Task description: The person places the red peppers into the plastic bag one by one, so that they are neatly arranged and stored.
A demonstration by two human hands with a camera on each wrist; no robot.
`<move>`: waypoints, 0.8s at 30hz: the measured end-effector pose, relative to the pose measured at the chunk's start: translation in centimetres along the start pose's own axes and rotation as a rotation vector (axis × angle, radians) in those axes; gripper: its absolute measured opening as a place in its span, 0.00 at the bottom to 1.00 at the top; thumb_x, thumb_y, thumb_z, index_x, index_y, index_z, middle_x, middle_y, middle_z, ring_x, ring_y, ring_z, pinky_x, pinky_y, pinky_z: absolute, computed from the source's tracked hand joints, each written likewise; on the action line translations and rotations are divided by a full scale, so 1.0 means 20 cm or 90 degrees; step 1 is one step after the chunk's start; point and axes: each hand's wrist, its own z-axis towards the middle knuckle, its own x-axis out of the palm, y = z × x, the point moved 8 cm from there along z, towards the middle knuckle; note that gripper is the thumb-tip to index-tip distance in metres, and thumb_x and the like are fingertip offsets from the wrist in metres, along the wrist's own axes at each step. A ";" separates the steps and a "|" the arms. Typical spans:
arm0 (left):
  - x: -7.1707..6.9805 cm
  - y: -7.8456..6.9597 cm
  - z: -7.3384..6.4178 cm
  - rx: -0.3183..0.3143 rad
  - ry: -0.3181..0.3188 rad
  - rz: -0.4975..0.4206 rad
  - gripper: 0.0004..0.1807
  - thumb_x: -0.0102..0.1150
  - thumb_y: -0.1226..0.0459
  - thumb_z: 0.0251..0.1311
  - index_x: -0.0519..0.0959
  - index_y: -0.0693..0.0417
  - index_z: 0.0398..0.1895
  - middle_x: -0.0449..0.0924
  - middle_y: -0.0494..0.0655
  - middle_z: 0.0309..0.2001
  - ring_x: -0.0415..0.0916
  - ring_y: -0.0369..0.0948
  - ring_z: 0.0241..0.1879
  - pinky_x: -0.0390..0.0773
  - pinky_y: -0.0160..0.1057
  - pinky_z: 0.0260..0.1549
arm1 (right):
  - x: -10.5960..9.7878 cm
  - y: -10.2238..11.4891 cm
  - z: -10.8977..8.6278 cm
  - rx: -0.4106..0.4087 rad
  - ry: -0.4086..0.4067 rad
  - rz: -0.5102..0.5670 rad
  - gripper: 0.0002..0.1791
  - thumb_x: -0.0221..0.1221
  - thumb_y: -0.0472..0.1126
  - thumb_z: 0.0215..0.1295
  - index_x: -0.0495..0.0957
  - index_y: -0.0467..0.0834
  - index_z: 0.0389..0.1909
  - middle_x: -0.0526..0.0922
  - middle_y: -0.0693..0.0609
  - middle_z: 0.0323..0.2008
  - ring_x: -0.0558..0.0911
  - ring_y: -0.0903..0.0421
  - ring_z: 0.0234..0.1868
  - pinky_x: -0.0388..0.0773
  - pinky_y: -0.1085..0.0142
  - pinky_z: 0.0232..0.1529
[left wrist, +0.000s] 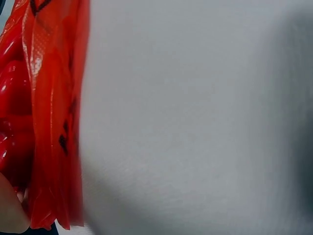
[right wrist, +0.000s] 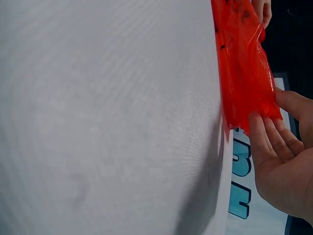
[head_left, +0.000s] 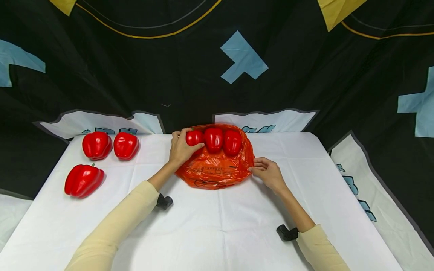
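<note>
The crumpled orange plastic bag (head_left: 217, 169) lies flat near the middle of the far half of the desk (head_left: 217, 226), which is covered with a white cloth. Three glossy red bell peppers sit in a row at the bag's far edge, apparently at its mouth: the left pepper (head_left: 194, 137), the middle pepper (head_left: 213, 139) and the right pepper (head_left: 232, 142). The left hand (head_left: 180, 149) holds the left pepper, its fingers curled round it. The right hand (head_left: 268, 174) is at the bag's right edge; its fingers (right wrist: 266, 139) are nearly straight and close together, tips touching the plastic, with no clear pinch visible. Three further red bell peppers lie on the cloth well to the left of the bag: two side by side at the far left (head_left: 97, 145) (head_left: 126, 145), and one nearer the front (head_left: 83, 180). Judged from this layout, the work is about half done: three peppers are at the bag and three are still outside it.
</note>
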 end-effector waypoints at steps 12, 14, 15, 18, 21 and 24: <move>0.01 0.00 0.00 0.018 0.012 0.018 0.41 0.72 0.51 0.54 0.64 0.48 0.69 0.59 0.60 0.61 0.60 0.57 0.63 0.73 0.59 0.57 | -0.01 -0.08 0.04 0.008 -0.006 -0.016 0.21 0.65 0.28 0.62 0.74 0.25 0.55 0.81 0.33 0.48 0.84 0.57 0.42 0.82 0.65 0.46; 0.00 0.00 0.00 0.019 0.018 0.012 0.41 0.72 0.52 0.54 0.63 0.47 0.69 0.59 0.60 0.62 0.60 0.57 0.63 0.73 0.59 0.57 | -0.01 -0.12 0.06 0.009 -0.010 -0.012 0.22 0.66 0.29 0.62 0.74 0.26 0.55 0.82 0.34 0.48 0.83 0.57 0.42 0.82 0.68 0.44; -0.01 0.00 0.00 0.021 0.021 0.010 0.41 0.72 0.52 0.55 0.63 0.47 0.70 0.59 0.60 0.62 0.60 0.57 0.64 0.73 0.59 0.57 | -0.02 -0.14 0.07 0.011 -0.014 -0.011 0.22 0.67 0.29 0.62 0.75 0.27 0.55 0.82 0.34 0.48 0.83 0.58 0.42 0.82 0.69 0.44; -0.04 -0.01 0.00 0.025 0.025 0.001 0.40 0.72 0.53 0.55 0.63 0.46 0.70 0.60 0.60 0.63 0.60 0.57 0.64 0.74 0.59 0.57 | -0.02 -0.16 0.08 0.008 -0.020 -0.016 0.22 0.67 0.30 0.61 0.75 0.28 0.55 0.82 0.36 0.48 0.83 0.57 0.43 0.81 0.71 0.43; -0.08 -0.02 -0.01 0.037 0.027 -0.007 0.40 0.71 0.53 0.56 0.64 0.47 0.70 0.62 0.61 0.62 0.63 0.57 0.61 0.74 0.60 0.56 | -0.02 -0.16 0.08 0.004 -0.024 -0.021 0.21 0.67 0.31 0.61 0.75 0.28 0.54 0.82 0.37 0.47 0.83 0.56 0.43 0.82 0.70 0.43; -0.13 -0.02 -0.03 0.048 0.031 -0.022 0.40 0.71 0.54 0.57 0.64 0.49 0.70 0.65 0.62 0.62 0.66 0.57 0.59 0.74 0.59 0.55 | -0.01 -0.16 0.08 0.002 -0.026 -0.022 0.21 0.67 0.31 0.61 0.76 0.28 0.53 0.83 0.37 0.46 0.83 0.55 0.43 0.82 0.69 0.43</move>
